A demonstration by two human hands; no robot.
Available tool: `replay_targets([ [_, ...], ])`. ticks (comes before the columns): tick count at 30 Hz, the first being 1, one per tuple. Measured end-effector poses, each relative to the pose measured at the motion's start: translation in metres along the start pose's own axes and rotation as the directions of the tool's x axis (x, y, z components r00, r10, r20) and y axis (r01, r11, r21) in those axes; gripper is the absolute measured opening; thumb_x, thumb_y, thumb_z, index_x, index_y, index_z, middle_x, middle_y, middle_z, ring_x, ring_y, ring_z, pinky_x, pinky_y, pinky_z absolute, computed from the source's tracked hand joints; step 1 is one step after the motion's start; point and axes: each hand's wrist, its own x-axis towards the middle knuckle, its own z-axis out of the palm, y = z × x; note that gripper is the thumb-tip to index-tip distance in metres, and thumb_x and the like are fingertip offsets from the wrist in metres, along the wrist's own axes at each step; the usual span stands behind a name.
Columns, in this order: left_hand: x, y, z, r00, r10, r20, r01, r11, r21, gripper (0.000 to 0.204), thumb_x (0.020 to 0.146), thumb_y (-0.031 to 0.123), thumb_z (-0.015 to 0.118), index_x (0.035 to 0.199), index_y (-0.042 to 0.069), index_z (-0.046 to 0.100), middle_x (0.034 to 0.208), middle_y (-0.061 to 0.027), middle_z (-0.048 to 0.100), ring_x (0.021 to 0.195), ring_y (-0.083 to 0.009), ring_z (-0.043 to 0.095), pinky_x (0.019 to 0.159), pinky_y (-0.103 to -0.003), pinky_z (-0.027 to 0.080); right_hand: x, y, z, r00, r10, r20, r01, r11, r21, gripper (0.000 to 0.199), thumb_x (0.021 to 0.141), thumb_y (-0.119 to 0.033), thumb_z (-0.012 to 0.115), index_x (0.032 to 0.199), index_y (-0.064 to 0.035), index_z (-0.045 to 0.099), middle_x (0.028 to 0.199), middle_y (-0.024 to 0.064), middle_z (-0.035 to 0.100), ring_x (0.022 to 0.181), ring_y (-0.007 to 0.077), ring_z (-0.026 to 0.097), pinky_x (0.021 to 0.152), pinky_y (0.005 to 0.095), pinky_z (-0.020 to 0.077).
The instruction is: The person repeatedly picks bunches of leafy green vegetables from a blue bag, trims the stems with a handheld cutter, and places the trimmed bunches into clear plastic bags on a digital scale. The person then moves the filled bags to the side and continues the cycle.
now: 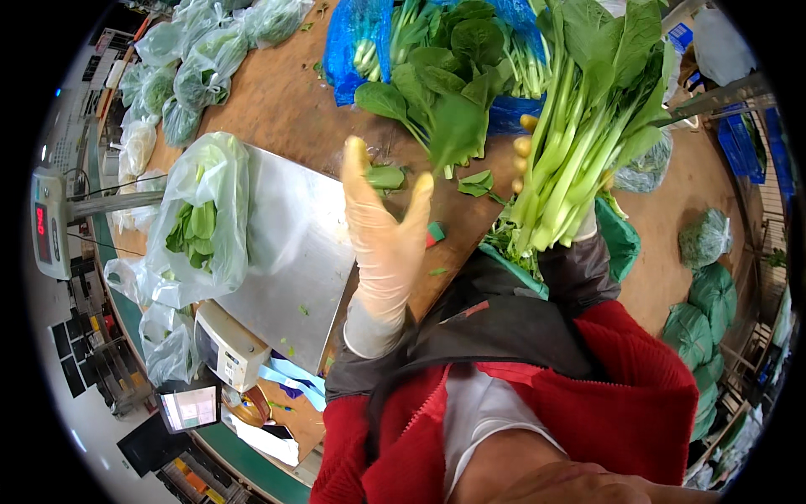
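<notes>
My left hand, in a pale glove with yellowish fingertips, is held up over the table edge. Its thumb and fingers are apart, and nothing is in it. A large bunch of leafy greens with thick pale stalks is gripped by my right hand. Only some gloved fingertips show there, as the stalks cover the rest. A single green leaf, partly blurred, is just beyond my left fingertips. Behind it, more leafy greens lie in a blue plastic bag. Leaf scraps rest on the brown tabletop.
To the left, a clear bag of greens sits on a metal scale plate with a display. Several bagged greens line the far left. Below are a label printer and a screen. Green bundles stand right.
</notes>
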Motion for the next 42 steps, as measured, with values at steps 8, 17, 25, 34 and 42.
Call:
replay_targets([
  [8,0.032,0.068,0.06,0.945,0.297,0.138,-0.278,0.95,-0.142,0.03,0.07,0.013,0.076,0.097,0.006,0.063,0.115,-0.011,0.057,0.104,-0.0238,0.053,0.091,-0.034,0.04,-0.018,0.015,0.012,0.988,-0.073,-0.134,0.056,0.99,-0.129,0.103,0.063,-0.04,0.078,0.139,0.0038,0.022,0.132,0.0303,0.039,0.116,0.0416,0.047,0.094,0.0546,0.042],
  [17,0.01,0.067,0.053,0.92,-0.219,0.326,0.387,0.37,-0.845,0.014,0.085,-0.001,0.06,0.097,0.004,0.054,0.11,-0.0077,0.06,0.083,-0.0074,0.052,0.074,-0.02,0.043,-0.03,0.012,-0.005,0.979,-0.115,-0.169,0.084,0.98,-0.178,0.094,0.066,-0.042,0.075,0.137,0.0011,0.031,0.13,0.0263,0.043,0.113,0.0401,0.051,0.092,0.0516,0.0456],
  [25,0.009,0.049,0.036,0.915,-0.133,0.381,0.376,-0.061,-0.925,0.027,0.095,0.014,0.044,0.12,0.004,0.048,0.117,-0.0097,0.055,0.107,-0.0225,0.054,0.095,-0.042,0.042,-0.002,0.014,0.012,0.948,-0.12,-0.294,0.037,0.961,-0.275,0.101,0.065,-0.043,0.075,0.138,0.0037,0.025,0.132,0.0218,0.043,0.113,0.03,0.053,0.094,0.0435,0.0472],
  [34,0.008,0.029,0.043,0.831,-0.104,0.546,0.548,0.323,-0.772,0.037,0.094,0.018,0.046,0.128,0.003,0.042,0.117,-0.0153,0.056,0.107,-0.026,0.054,0.093,-0.037,0.043,-0.005,0.018,-0.001,0.94,-0.109,-0.322,0.032,0.972,-0.235,0.1,0.064,-0.041,0.074,0.138,0.0053,0.024,0.129,0.0223,0.046,0.11,0.0318,0.055,0.093,0.0441,0.0486],
  [42,-0.005,0.021,0.04,0.863,-0.23,0.449,0.474,0.064,-0.878,0.014,0.093,0.012,0.049,0.101,0.003,0.055,0.098,-0.0099,0.061,0.097,-0.0226,0.057,0.093,-0.046,0.043,-0.006,-0.007,0.003,0.956,-0.2,-0.216,0.153,0.964,-0.216,0.098,0.068,-0.041,0.075,0.138,0.0039,0.023,0.13,0.0202,0.044,0.114,0.0317,0.05,0.095,0.0457,0.0467],
])
